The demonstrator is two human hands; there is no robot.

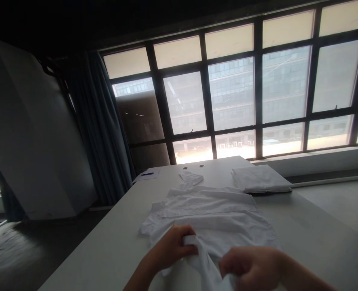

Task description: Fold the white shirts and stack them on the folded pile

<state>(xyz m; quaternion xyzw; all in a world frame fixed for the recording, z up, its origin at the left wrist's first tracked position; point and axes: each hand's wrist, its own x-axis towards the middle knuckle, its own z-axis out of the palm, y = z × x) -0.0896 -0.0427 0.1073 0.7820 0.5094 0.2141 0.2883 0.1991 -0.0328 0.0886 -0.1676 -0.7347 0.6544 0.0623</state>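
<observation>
A long, soft strip of white cloth (207, 267) is held between the two hands at the near part of the big, flat white table (112, 234). The left hand (179, 244) pinches its upper part tight. The right hand (248, 266) looks curled around it lower down (the fingers there are blurry). So the strip's long way slants from the left hand down toward the right hand.

Just past the hands, a wrinkled white cloth garment (209, 220) lies spread out. I can't tell if the strip is joined to it, because the hands hide part of it. The strip's low end is cut off by the picture's bottom edge. Farther away, to the right, sits a folded white cloth pile (260, 180).
</observation>
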